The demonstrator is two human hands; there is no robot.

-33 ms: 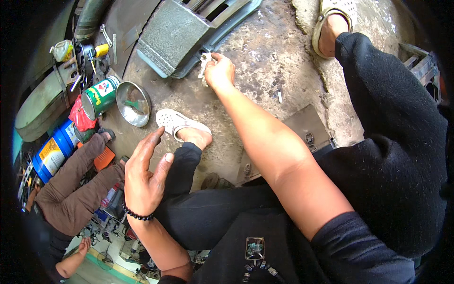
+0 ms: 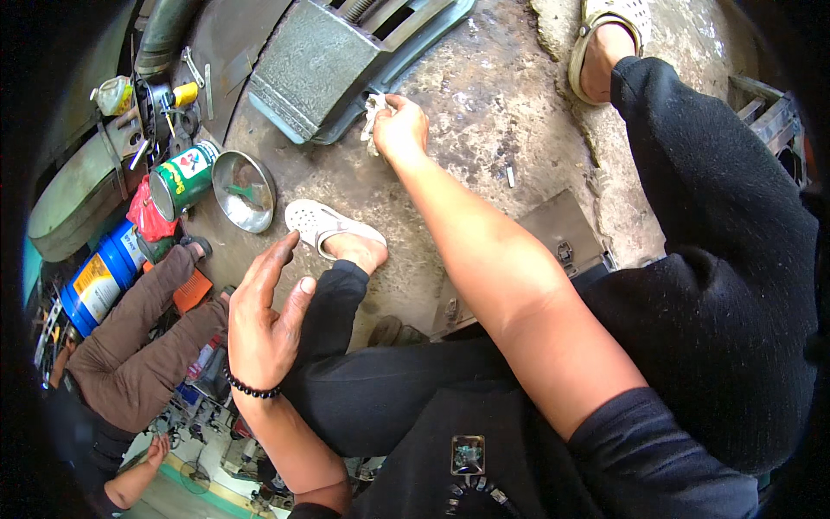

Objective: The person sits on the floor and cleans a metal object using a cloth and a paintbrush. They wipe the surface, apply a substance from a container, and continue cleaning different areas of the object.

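My right hand (image 2: 403,130) is stretched out in front, its fingers closed on a crumpled off-white rag (image 2: 373,117). The rag is at the lower edge of a heavy grey metal casting (image 2: 316,73), which has a blue-grey base and a screw thread near its top. Whether the rag presses on the metal I cannot tell. Nearer to me on the left, my left hand (image 2: 266,333) is held up with thumb and fingers apart, holding nothing. Its fingertips are dark with grime, and a black bead bracelet (image 2: 251,389) circles the wrist.
Left of my foot in a white clog (image 2: 316,223) stand a metal bowl (image 2: 261,169) with something green inside, a green tin (image 2: 186,179) and a blue bucket (image 2: 85,303). A wrench (image 2: 192,66) lies beyond. A co-worker's brown trousers (image 2: 151,346) are at lower left; a flat metal case (image 2: 540,233) sits right.
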